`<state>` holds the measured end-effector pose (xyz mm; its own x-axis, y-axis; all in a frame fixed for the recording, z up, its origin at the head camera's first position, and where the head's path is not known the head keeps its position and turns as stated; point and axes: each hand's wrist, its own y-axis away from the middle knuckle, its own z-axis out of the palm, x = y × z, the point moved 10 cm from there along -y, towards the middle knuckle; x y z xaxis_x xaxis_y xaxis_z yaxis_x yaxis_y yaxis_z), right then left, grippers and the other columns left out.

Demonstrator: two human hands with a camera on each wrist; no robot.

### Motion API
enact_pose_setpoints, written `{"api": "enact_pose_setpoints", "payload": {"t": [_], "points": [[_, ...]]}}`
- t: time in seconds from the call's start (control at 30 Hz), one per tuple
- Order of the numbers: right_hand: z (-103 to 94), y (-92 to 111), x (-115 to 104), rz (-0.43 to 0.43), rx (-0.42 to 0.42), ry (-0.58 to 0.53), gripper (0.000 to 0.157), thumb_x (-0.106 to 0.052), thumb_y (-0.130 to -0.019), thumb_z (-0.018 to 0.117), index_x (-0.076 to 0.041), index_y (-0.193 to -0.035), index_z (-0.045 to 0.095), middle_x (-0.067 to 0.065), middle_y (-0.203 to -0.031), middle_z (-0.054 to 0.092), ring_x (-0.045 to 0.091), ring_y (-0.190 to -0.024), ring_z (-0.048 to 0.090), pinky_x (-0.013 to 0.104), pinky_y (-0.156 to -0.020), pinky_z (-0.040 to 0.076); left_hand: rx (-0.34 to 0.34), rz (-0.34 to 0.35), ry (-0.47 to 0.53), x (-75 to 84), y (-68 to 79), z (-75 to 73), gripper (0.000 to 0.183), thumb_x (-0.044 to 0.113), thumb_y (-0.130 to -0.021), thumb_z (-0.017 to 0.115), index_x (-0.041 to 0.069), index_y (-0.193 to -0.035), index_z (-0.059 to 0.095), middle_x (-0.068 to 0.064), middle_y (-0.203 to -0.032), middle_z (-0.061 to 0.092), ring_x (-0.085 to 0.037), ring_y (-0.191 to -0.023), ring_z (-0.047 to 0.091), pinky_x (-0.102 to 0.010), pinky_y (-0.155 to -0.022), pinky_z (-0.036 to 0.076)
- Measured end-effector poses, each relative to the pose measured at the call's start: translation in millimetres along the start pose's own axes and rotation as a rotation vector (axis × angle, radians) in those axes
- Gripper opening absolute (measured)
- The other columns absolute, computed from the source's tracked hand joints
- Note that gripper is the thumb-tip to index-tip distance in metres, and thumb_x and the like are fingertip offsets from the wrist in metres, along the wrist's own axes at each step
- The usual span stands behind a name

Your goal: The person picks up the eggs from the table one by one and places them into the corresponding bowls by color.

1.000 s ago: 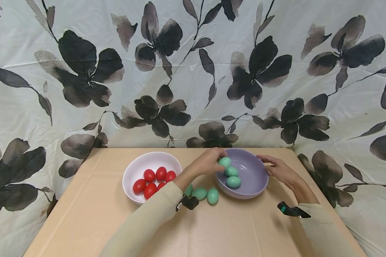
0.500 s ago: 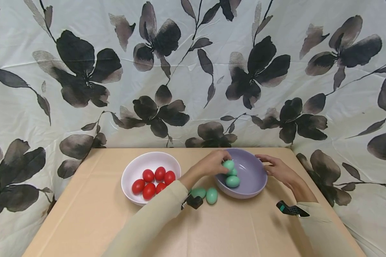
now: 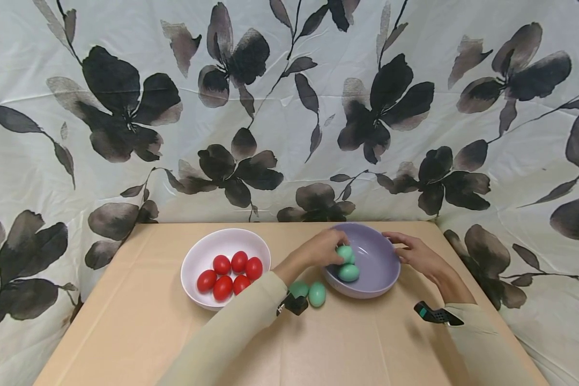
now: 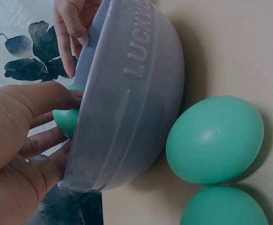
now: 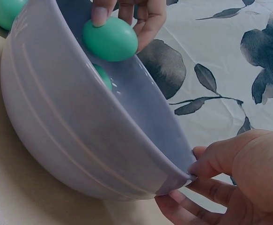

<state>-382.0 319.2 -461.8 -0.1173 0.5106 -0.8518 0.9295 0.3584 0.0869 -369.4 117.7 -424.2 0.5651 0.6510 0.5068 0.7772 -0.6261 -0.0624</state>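
Note:
My left hand (image 3: 322, 249) pinches a green egg (image 5: 110, 40) between thumb and fingers, just inside the left rim of the purple bowl (image 3: 386, 268). Below that egg another green egg (image 3: 349, 273) lies in the bowl; further eggs there may be hidden behind the hand. On the bowl's far side, my right hand (image 3: 417, 254) grips the rim, thumb on top and fingers underneath, as the right wrist view shows. Two green eggs (image 4: 215, 140) rest on the table against each other, left of the bowl.
A white bowl (image 3: 193, 257) with several red eggs (image 3: 223, 288) stands to the left, partly behind my left sleeve. The table (image 3: 338, 343) ends at a floral cloth (image 3: 289, 123) hanging behind it.
The left hand has moved slightly right and down into the purple bowl with its green egg. My right hand stays on the rim.

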Motion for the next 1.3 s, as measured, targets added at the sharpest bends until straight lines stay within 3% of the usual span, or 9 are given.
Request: {"api": "enact_pose_setpoints", "payload": {"t": [0.33, 0.97, 1.17, 1.3], "points": [[-0.4, -1, 3, 0.004, -0.010, -0.017, 0.055, -0.003, -0.101, 0.048, -0.004, -0.155, 0.038, 0.027, -0.156, 0.039, 0.049, -0.133, 0.049, 0.053, -0.101, 0.053, -0.017, -0.003, -0.080, 2.7, -2.1, 10.1, 0.037, 0.014, -0.085, 0.080, 0.007, -0.119, 0.068, 0.000, -0.105, 0.068, -0.009, -0.095, 0.060, -0.019, -0.087, 0.050], [-0.8, -2, 3, 0.001, -0.006, -0.015, 0.055, 0.000, -0.100, 0.047, -0.004, -0.154, 0.039, 0.031, -0.151, 0.041, 0.048, -0.128, 0.053, 0.045, -0.098, 0.055, -0.084, -0.038, -0.175, 5.3, -2.8, 21.2, 0.040, 0.018, -0.087, 0.079, 0.007, -0.124, 0.067, -0.003, -0.117, 0.067, -0.015, -0.111, 0.057, -0.024, -0.097, 0.050], [-0.8, -3, 3, 0.012, -0.005, -0.008, 0.055, 0.000, -0.100, 0.046, -0.004, -0.155, 0.039, 0.031, -0.152, 0.040, 0.048, -0.130, 0.052, 0.049, -0.100, 0.054, -0.097, -0.030, -0.187, 5.4, -3.9, 25.4, 0.039, 0.018, -0.085, 0.081, 0.008, -0.121, 0.068, -0.003, -0.113, 0.068, -0.012, -0.101, 0.059, -0.022, -0.088, 0.052], [-0.7, -3, 3, 0.010, -0.004, -0.007, 0.055, 0.000, -0.100, 0.047, -0.004, -0.155, 0.039, 0.031, -0.152, 0.040, 0.048, -0.129, 0.053, 0.046, -0.099, 0.055, -0.102, -0.027, -0.204, 4.9, -4.3, 28.0, 0.038, 0.019, -0.084, 0.082, 0.010, -0.119, 0.070, -0.001, -0.112, 0.068, -0.011, -0.099, 0.059, -0.022, -0.087, 0.052]]}}
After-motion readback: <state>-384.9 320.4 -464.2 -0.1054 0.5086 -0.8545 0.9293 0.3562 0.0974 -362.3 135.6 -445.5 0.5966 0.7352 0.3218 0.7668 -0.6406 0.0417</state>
